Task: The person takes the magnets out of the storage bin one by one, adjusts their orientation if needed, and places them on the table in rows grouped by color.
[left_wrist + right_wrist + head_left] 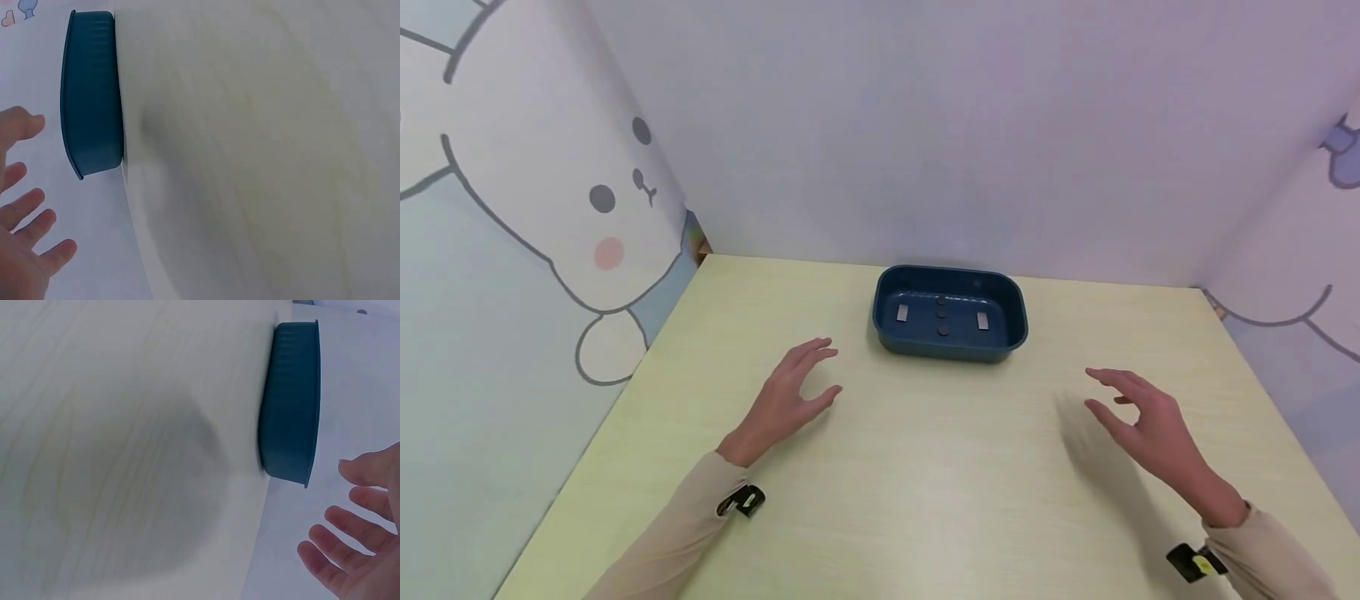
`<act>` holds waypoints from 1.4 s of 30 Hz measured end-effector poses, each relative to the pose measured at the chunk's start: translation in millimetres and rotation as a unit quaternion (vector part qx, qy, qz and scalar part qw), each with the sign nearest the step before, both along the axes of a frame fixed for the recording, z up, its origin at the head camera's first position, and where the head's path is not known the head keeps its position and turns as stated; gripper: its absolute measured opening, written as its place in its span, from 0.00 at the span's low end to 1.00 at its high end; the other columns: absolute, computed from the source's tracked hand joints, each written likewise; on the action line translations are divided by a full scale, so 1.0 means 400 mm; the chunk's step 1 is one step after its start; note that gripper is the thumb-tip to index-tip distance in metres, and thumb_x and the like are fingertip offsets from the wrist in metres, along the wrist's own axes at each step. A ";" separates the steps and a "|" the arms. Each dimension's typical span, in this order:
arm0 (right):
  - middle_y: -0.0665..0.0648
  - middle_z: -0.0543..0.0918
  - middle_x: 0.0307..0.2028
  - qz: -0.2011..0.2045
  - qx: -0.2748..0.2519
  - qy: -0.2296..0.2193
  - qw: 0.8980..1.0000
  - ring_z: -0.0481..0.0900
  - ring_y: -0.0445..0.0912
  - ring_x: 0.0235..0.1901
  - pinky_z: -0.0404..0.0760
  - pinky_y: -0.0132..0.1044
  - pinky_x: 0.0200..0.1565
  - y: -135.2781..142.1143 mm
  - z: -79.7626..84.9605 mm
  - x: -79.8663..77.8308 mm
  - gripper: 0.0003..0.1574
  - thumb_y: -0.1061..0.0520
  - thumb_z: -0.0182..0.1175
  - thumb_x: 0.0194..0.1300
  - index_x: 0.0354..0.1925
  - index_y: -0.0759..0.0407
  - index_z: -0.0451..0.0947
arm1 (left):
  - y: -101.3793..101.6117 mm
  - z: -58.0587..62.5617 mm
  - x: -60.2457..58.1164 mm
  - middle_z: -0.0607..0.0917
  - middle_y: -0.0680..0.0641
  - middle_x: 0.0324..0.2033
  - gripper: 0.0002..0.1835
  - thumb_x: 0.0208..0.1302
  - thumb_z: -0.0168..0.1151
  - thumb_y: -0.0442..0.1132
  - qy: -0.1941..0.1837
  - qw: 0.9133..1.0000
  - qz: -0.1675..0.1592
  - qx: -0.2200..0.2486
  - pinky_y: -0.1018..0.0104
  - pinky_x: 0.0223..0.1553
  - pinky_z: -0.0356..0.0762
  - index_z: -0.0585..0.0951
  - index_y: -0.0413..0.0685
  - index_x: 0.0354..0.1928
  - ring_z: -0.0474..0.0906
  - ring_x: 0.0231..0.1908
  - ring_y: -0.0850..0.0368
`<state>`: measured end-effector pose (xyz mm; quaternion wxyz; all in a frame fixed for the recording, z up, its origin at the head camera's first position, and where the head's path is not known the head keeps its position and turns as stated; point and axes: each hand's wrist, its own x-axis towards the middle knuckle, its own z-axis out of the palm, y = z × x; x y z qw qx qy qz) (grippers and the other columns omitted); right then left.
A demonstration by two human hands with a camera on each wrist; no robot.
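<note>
No text, label, brand, number or sign can be read in any of the views.

The head view is bright, with a pale glow on the flat, light yellow wood-look worktop (917, 467). The bare right hand (1153, 433) makes a soft grey shadow to its left. Both wrist views are darker and bluish; the wood lines look smudgy, maybe from blur.

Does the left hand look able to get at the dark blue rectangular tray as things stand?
Probably yes: the left hand is open and holds nothing, and only pale tabletop shows between it and the open-topped dark blue rectangular tray.
</note>
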<state>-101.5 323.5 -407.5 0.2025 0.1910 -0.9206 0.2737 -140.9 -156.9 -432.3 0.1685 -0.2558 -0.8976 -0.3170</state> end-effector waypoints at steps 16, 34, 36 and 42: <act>0.56 0.82 0.45 0.015 -0.013 0.007 1.000 0.75 0.31 0.40 0.72 0.18 0.38 -0.046 0.018 -0.042 0.28 0.68 0.71 0.48 0.50 0.59 0.80 | 0.035 0.009 -0.077 0.77 0.47 0.54 0.21 0.55 0.70 0.39 0.048 0.997 -0.057 0.028 0.60 0.56 0.70 0.80 0.45 0.51 0.70 0.57 0.54; 0.53 0.83 0.42 0.039 -0.004 -0.018 0.999 0.78 0.44 0.40 0.76 0.25 0.37 -0.097 0.061 -0.109 0.19 0.65 0.68 0.55 0.47 0.58 0.81 | 0.081 0.022 -0.151 0.80 0.47 0.47 0.15 0.53 0.70 0.36 0.098 0.990 -0.099 0.020 0.61 0.52 0.73 0.83 0.42 0.45 0.74 0.51 0.54; 0.51 0.83 0.41 0.039 -0.006 -0.020 0.999 0.78 0.46 0.39 0.76 0.27 0.37 -0.102 0.063 -0.117 0.18 0.66 0.68 0.55 0.46 0.59 0.81 | 0.086 0.024 -0.158 0.80 0.47 0.46 0.14 0.54 0.70 0.35 0.103 0.989 -0.105 0.021 0.61 0.51 0.73 0.83 0.42 0.44 0.74 0.50 0.54; 0.51 0.83 0.40 0.045 -0.012 -0.028 0.999 0.78 0.43 0.39 0.77 0.27 0.37 -0.113 0.067 -0.140 0.17 0.65 0.68 0.55 0.45 0.59 0.81 | 0.101 0.027 -0.179 0.81 0.48 0.45 0.11 0.55 0.68 0.35 0.101 0.988 -0.117 0.013 0.63 0.51 0.72 0.83 0.43 0.41 0.74 0.50 0.55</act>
